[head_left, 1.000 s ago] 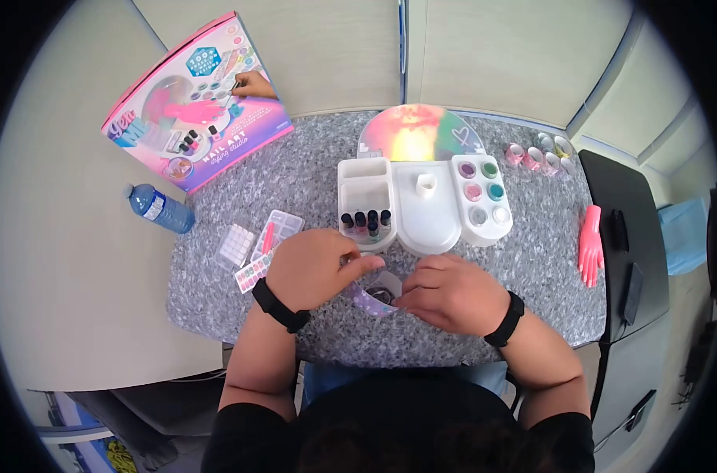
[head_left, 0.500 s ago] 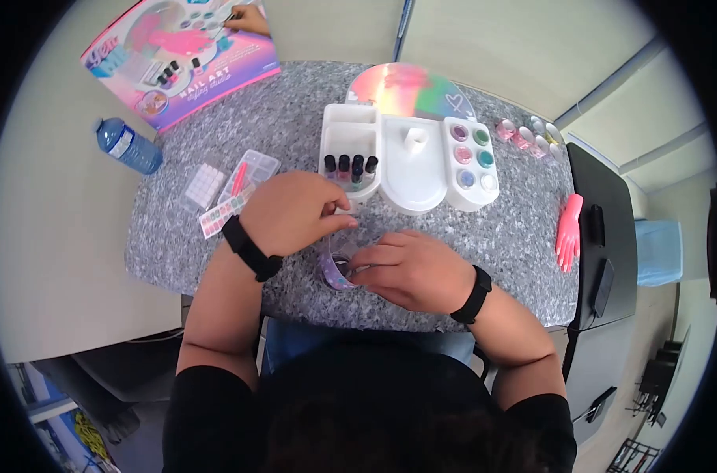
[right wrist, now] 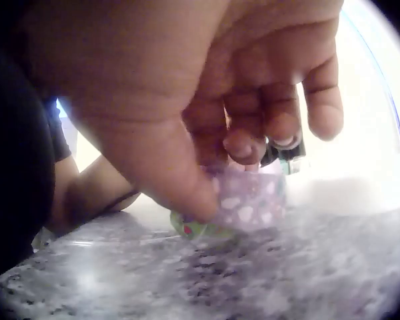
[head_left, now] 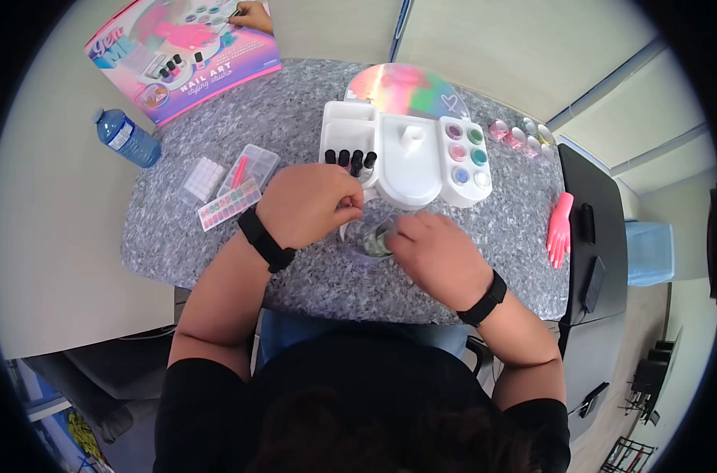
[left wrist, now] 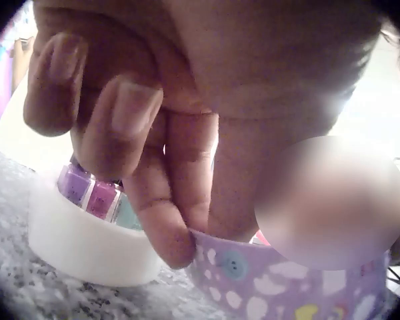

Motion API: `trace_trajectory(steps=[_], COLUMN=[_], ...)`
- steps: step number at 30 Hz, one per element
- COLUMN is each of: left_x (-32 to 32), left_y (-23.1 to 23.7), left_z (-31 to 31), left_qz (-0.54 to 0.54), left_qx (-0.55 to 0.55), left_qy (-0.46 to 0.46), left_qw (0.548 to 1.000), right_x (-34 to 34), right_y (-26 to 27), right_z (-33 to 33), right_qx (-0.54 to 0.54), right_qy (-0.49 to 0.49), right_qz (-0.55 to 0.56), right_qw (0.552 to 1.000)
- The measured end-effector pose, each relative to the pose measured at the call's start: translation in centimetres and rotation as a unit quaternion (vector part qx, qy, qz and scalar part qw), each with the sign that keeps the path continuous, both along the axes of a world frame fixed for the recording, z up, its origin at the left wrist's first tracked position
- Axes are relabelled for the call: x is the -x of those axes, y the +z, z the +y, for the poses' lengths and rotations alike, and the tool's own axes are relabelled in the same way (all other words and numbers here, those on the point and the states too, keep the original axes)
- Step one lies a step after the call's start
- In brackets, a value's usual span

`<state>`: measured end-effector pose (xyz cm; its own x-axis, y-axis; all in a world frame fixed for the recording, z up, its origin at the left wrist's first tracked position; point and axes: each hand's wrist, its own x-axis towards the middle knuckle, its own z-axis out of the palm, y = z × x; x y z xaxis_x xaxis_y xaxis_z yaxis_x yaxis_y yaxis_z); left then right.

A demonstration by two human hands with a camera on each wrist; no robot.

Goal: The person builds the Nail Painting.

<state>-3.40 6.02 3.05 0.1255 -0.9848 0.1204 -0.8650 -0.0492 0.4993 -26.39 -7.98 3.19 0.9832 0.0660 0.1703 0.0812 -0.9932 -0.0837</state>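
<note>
A curved purple strip (left wrist: 280,287) with white shapes fills the lower part of the left wrist view. My left hand (head_left: 311,206) pinches its upper edge between thumb and fingers. On the other side, my right hand (head_left: 441,256) holds the strip (right wrist: 250,200) between thumb and fingertips, the other fingers hanging loosely bent. A green patch (right wrist: 199,228) shows beneath the right thumb. Blurred in the head view, the strip lies just above the grey speckled table (head_left: 335,288), in front of the white tray unit (head_left: 410,169).
Small dark-capped bottles (head_left: 344,158) stand in the unit's left section, with colour pots (head_left: 457,152) at its right. A sticker sheet (head_left: 228,206), clear boxes (head_left: 203,178), a water bottle (head_left: 127,138) and a printed box (head_left: 189,59) are leftward. A pink model hand (head_left: 560,229) lies right.
Both hands have shifted slightly right in the head view, closer together around the strip. Green now shows by my right fingertips, where purple was seen before.
</note>
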Motion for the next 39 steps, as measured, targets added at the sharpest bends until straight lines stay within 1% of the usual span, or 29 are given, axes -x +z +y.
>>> trace_trajectory(steps=[1,3,5,7,8,10,12,14,15,17,18,19,20,21,22,23,24,25,26,27,29,30,31,33,34,35,37,38,39], left_x=[0.3,1.2,2.1,2.9,3.1,3.3,3.5,3.4,3.3,3.3,3.4,3.4,3.4,3.3,3.1,3.0,2.8,2.6,2.4,2.3,2.2,2.2,2.0,1.8,1.7,1.7,1.4,1.4,1.4], left_y=[-0.1,-0.5,-0.7,-1.0,-1.1,-1.3,-1.8,-2.1,-1.7,-0.9,-0.3,0.4,0.8,0.7,0.7,0.6,0.5,0.5,0.4,0.0,-0.1,-0.1,-0.4,-0.4,-0.4,-0.5,-0.6,-0.8,-0.8], left_z=[-0.2,-0.5,-0.7,-0.6,-0.6,-0.8,-0.8,-1.1,-1.5,-1.5,-1.4,-1.3,-1.1,-1.1,-1.3,-1.3,-1.3,-1.4,-1.4,-1.6,-1.7,-1.8,-1.9,-1.9,-2.0,-2.0,-2.1,-2.1,-2.1], left_qz=[-0.002,-0.001,-0.018,-0.023,-0.028,-0.024,-0.019,0.038,0.033,0.068,0.067,0.136,0.206,0.205,0.22,0.235,0.236,0.239,0.241,0.25,0.257,0.266,0.251,0.237,0.226,0.23,0.223,0.217,0.219], left_qx=[0.009,0.018,0.071,0.062,0.056,0.055,0.057,0.103,0.11,0.172,0.172,0.156,0.136,0.131,0.163,0.193,0.188,0.196,0.206,0.219,0.213,0.206,0.22,0.221,0.227,0.227,0.231,0.233,0.231], left_qy=[0.01,0.018,0.005,0.009,0.015,-0.002,-0.017,-0.063,-0.065,-0.072,-0.071,-0.045,-0.018,-0.018,-0.018,-0.016,-0.015,-0.009,-0.002,0.0,0.018,0.031,0.034,0.045,0.045,0.049,0.047,0.04,0.042], left_qw=[1.0,1.0,0.997,0.998,0.998,0.998,0.998,0.992,0.991,0.98,0.98,0.977,0.969,0.97,0.962,0.952,0.953,0.951,0.948,0.943,0.943,0.941,0.942,0.945,0.946,0.945,0.946,0.947,0.947], right_x=[0.3,0.8,1.2,1.4,1.5,1.7,1.7,1.7,1.8,2.1,2.3,2.4,2.4,2.4,2.1,1.9,2.2,2.6,3.1,3.6,4.2,4.5,5.0,5.5,4.9,4.4,3.1,3.3,4.2], right_y=[0.2,0.8,0.7,0.0,-0.1,-0.2,-0.5,-0.5,-0.3,0.0,0.5,0.9,1.7,0.9,0.8,0.8,0.6,0.0,0.0,-0.4,-1.6,-2.2,-3.6,-4.6,-4.5,-4.9,-3.6,-3.9,-5.0], right_z=[-0.1,0.1,0.3,0.8,0.9,0.9,0.9,0.3,-0.2,-1.4,-2.9,-4.5,-6.3,-9.1,-12.1,-14.9,-18.7,-22.6,-25.3,-28.3,-33.6,-36.0,-39.6,-42.9,-43.2,-43.2,-40.2,-41.3,-44.1], right_qx=[0.013,0.016,0.017,0.03,0.028,0.003,0.009,0.022,0.01,-0.005,-0.017,-0.03,-0.012,-0.027,-0.052,-0.043,-0.08,0.001,0.018,0.058,0.045,0.034,0.027,-0.045,-0.084,-0.085,0.04,0.041,0.034], right_qy=[-0.032,-0.045,-0.058,-0.039,-0.046,-0.039,-0.046,-0.047,-0.048,-0.047,-0.071,-0.095,-0.138,-0.207,-0.239,-0.266,-0.291,-0.319,-0.341,-0.4,-0.518,-0.549,-0.552,-0.541,-0.536,-0.531,-0.587,-0.585,-0.566], right_qz=[-0.015,0.003,0.021,-0.006,-0.007,-0.038,-0.049,-0.062,-0.078,-0.094,-0.11,-0.125,-0.127,-0.151,-0.191,-0.224,-0.207,-0.211,-0.193,-0.143,-0.055,-0.016,0.016,0.074,0.095,0.096,0.161,0.164,0.147], right_qw=[0.999,0.999,0.998,0.999,0.999,0.998,0.998,0.997,0.996,0.994,0.991,0.987,0.982,0.966,0.951,0.937,0.931,0.924,0.92,0.903,0.852,0.835,0.834,0.837,0.835,0.837,0.792,0.793,0.81])
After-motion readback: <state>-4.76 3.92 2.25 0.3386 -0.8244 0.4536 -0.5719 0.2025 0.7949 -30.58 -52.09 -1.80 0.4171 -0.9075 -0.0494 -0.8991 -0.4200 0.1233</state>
